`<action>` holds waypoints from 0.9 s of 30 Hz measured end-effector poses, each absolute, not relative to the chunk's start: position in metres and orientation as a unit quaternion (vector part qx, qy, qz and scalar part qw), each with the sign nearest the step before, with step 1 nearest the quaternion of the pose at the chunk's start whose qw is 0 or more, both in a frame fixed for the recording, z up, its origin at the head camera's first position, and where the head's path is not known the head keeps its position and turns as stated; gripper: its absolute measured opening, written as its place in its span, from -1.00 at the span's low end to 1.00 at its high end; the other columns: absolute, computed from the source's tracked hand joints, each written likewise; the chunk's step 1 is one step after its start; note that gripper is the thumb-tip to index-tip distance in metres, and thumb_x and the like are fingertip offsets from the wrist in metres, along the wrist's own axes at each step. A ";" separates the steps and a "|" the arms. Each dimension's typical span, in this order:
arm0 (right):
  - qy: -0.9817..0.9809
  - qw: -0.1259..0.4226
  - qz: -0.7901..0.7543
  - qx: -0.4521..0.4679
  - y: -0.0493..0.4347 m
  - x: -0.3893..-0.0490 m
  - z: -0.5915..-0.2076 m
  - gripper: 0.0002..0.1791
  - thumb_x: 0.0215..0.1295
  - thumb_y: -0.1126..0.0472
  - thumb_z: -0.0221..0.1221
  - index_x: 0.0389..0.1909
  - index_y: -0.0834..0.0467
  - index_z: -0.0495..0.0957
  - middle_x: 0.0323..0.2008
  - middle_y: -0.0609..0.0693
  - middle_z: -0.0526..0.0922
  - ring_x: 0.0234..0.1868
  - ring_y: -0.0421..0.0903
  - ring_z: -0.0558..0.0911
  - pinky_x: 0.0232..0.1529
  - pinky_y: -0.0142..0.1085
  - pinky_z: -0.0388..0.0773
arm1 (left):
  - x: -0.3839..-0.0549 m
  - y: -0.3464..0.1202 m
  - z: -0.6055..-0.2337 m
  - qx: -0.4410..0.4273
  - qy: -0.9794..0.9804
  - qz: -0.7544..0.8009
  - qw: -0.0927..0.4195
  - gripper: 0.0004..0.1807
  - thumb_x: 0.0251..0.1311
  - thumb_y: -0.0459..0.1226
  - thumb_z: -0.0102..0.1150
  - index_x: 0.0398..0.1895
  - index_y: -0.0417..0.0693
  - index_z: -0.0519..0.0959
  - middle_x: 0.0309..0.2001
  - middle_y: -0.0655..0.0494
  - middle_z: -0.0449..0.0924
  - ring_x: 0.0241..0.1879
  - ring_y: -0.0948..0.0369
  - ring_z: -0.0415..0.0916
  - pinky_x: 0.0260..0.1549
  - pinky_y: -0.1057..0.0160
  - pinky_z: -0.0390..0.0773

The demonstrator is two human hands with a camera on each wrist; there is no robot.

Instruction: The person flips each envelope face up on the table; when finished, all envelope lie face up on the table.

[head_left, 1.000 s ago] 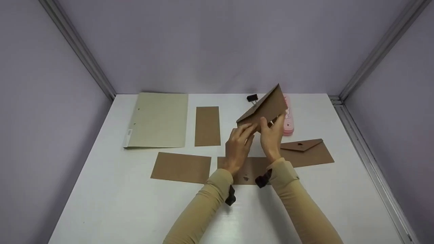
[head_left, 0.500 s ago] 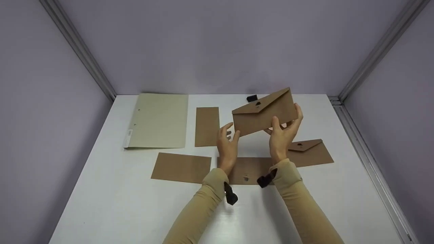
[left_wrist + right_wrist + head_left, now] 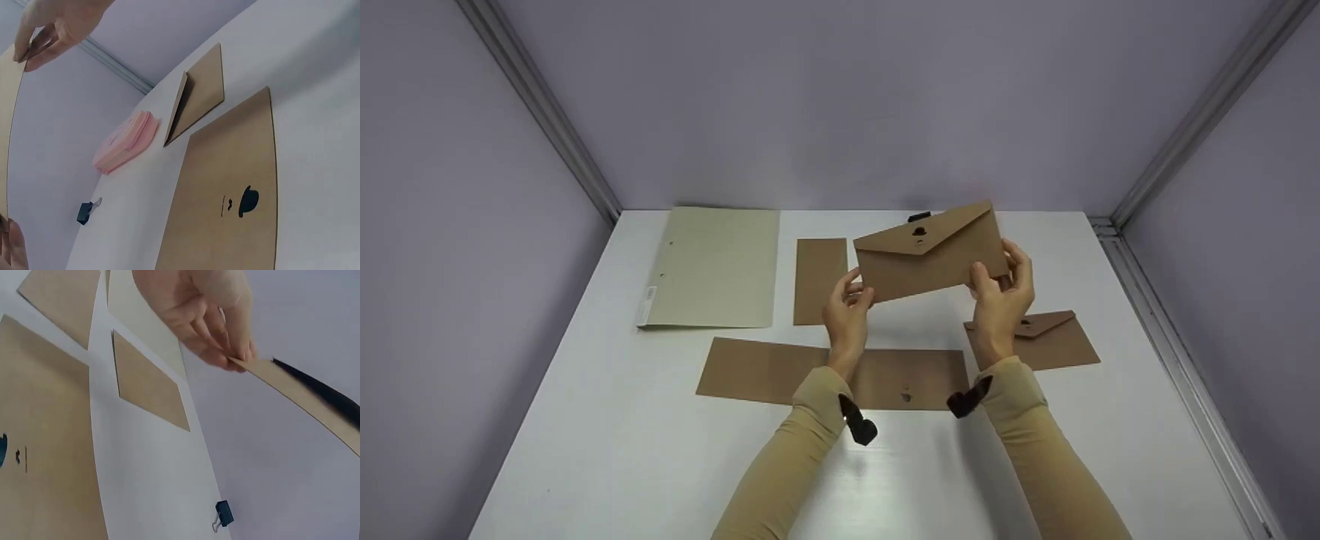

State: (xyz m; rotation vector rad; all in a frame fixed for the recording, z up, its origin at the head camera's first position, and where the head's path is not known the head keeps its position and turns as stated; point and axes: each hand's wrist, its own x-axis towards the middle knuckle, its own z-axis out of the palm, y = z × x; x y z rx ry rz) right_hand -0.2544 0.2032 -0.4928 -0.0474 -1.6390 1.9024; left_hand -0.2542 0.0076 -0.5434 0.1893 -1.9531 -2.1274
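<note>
Both hands are gripping a brown envelope (image 3: 922,274), which is hanging tilted in the air above the far right-middle of the white surface (image 3: 607,457). The left hand (image 3: 846,322) is pinching its lower left corner; the right hand (image 3: 1001,315) is clamping its right end, thumb in front, fingers behind. The flap is facing the person and, in the right wrist view, standing slightly away from the body.

The left grip is catching only a corner, so a loosening thumb could be letting that end droop, and uneven pressure could be bending the paper or spreading the flap.

Below, a hat-marked sheet (image 3: 915,371) and a plain brown sheet (image 3: 757,375) are lying near; low wrists could be nudging them. A second envelope (image 3: 1057,345) is lying right, partly behind the right hand. A pale folder (image 3: 720,270) and smaller brown sheet (image 3: 817,281) are lying farther left. The held envelope is screening the pink case (image 3: 126,143) and partly covering the black clip (image 3: 919,217) beyond.
</note>
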 end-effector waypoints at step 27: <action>-0.917 0.080 0.388 -0.056 0.222 -0.272 -0.539 -0.27 0.49 0.52 0.06 0.63 0.19 0.19 0.55 0.37 0.29 0.57 0.32 0.32 0.58 0.18 0.29 | -0.259 0.005 -0.565 0.090 -0.784 -0.606 0.094 -0.52 0.44 -0.43 0.13 0.40 -0.19 0.50 0.29 -0.15 0.55 0.25 -0.04 0.59 0.20 0.05 0.66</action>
